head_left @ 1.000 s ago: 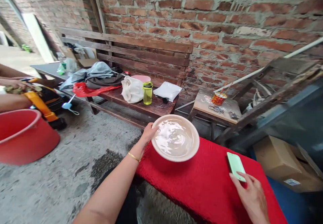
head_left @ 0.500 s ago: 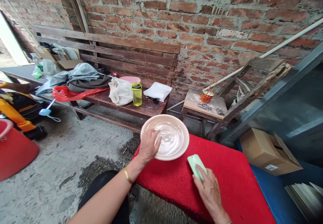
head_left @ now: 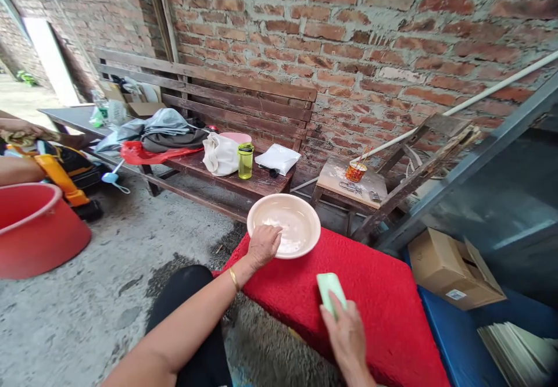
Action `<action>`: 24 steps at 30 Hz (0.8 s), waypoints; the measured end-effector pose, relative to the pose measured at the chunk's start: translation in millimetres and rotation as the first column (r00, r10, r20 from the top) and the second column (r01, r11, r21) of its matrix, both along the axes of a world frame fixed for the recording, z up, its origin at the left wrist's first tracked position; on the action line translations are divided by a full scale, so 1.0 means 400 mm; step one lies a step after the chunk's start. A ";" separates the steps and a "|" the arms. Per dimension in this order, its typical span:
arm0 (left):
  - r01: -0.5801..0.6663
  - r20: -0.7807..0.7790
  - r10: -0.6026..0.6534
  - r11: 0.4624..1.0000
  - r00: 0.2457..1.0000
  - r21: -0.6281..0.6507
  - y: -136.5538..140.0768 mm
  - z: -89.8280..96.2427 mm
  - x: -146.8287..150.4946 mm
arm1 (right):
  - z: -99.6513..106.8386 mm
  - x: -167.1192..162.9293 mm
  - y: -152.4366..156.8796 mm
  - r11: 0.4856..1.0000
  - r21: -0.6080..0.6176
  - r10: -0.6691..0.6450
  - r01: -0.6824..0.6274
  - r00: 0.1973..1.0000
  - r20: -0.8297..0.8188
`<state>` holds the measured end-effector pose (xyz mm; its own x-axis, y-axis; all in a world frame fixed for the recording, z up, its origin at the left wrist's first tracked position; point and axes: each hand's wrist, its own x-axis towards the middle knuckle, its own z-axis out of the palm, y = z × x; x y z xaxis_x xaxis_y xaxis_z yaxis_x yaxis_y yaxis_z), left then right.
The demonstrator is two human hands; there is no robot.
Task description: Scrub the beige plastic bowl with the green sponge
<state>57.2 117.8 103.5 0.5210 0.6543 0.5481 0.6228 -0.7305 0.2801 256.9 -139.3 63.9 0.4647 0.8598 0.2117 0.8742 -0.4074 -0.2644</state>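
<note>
A pale pink plastic basin [head_left: 305,207] with shallow water stands at the far left corner of a surface covered by a red fuzzy cloth [head_left: 370,294]. Over the basin's near left rim reaches my left hand [head_left: 264,245], fingers loosely bent above the water, with nothing visible in them. A gold bangle circles that wrist. To the right, my right hand [head_left: 347,332] grips a pale green oblong scrub brush [head_left: 329,287] from above. The brush lies against the red cloth; its underside is hidden.
Behind is a wooden bench [head_left: 261,185] with a yellow-green bottle [head_left: 245,161], a white cloth bag [head_left: 220,154] and a white packet [head_left: 279,158]. A small stool [head_left: 326,172] holds a cup [head_left: 356,171]. Right stands a cardboard box [head_left: 449,271]; left, a red tub [head_left: 43,242] near another person's arm.
The view has swung left, bringing in another person's arm. The swirling water has calmed, and my left fingers are closer together. My right hand and the brush have shifted slightly towards me.
</note>
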 end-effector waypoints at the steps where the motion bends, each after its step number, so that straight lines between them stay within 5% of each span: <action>1: -0.014 -0.010 0.014 1.000 1.000 0.001 -0.007 -0.001 -0.003 | -0.009 -0.052 0.020 0.997 0.000 0.071 -0.071 0.997 0.023; 3: -0.038 -0.025 0.038 0.999 0.999 -0.002 -0.021 -0.007 -0.011 | -0.015 -0.102 0.036 0.992 -0.038 0.125 -0.122 0.989 0.083; 5: -0.046 -0.034 0.046 0.999 0.998 -0.003 -0.034 -0.017 -0.019 | -0.006 -0.063 0.010 0.992 -0.097 0.087 -0.074 0.987 0.134; 10: -0.065 -0.052 0.064 0.998 0.997 -0.026 -0.048 -0.025 -0.020 | 0.019 0.237 -0.182 0.937 -0.196 -0.286 0.288 0.957 0.042; 13: -0.086 -0.052 0.084 0.995 0.995 -0.042 -0.045 -0.022 -0.014 | 0.015 0.318 -0.251 0.903 -0.121 -0.417 0.412 0.909 -0.013; 15: -0.086 -0.043 0.085 0.996 0.995 -0.032 -0.044 -0.023 -0.013 | 0.009 0.273 -0.244 0.930 -0.037 -0.367 0.366 0.930 -0.034; 20: -0.025 -0.052 0.028 0.998 0.998 0.050 -0.058 -0.030 -0.029 | 0.010 0.006 -0.123 1.000 0.011 0.008 -0.007 0.998 -0.060; 24: 0.098 -0.135 -0.084 0.991 0.987 0.096 -0.073 -0.028 -0.046 | 0.013 -0.097 -0.062 0.996 -0.087 0.027 -0.022 0.998 0.058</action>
